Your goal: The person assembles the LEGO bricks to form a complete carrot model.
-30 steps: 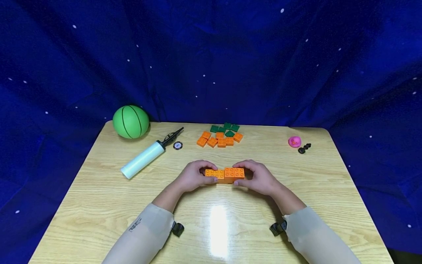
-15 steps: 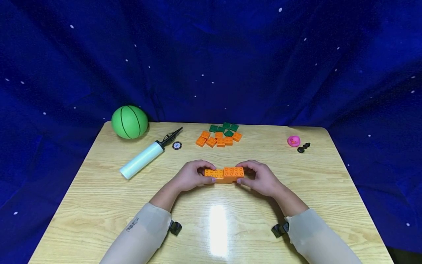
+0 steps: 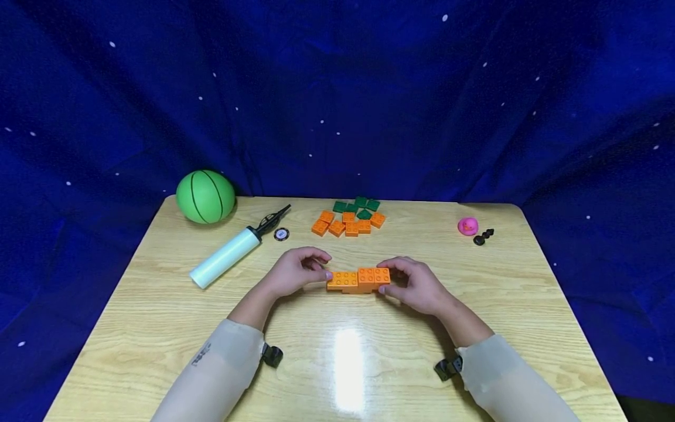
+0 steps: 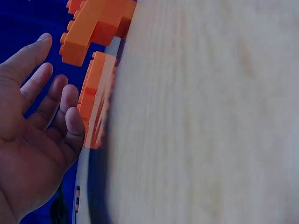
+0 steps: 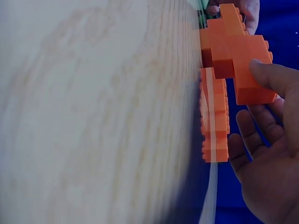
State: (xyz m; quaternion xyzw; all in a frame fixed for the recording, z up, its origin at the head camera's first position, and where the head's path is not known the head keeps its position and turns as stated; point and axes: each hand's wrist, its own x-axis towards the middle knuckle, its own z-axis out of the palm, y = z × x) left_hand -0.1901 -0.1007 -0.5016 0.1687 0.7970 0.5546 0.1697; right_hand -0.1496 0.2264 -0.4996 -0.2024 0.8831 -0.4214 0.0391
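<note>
An assembly of orange toy building bricks (image 3: pixel 349 281) stands on the table between my hands, with upper bricks overhanging a narrower base. My right hand (image 3: pixel 413 284) grips its right end, thumb on the near side and fingers at the far side. In the right wrist view, the thumb presses the face of the orange end brick (image 5: pixel 252 88). Beside the left end is my left hand (image 3: pixel 292 272), its fingers spread and the thumb tip right by the corner. The left wrist view shows that hand (image 4: pixel 37 126) apart from the bricks (image 4: pixel 100 23).
Behind lie several loose orange bricks (image 3: pixel 336 228) and green bricks (image 3: pixel 352 207). A green ball (image 3: pixel 205 197), a hand pump (image 3: pixel 227 257) and a poker chip (image 3: pixel 282 234) are at left. At right sit a pink rubber duck (image 3: pixel 468 226) and a small black object (image 3: pixel 479 240).
My left hand has let go of the brick assembly and drawn back to the left, its fingers opening. The right hand shifted slightly to the right on its end; the assembly has stayed nearly in place.
</note>
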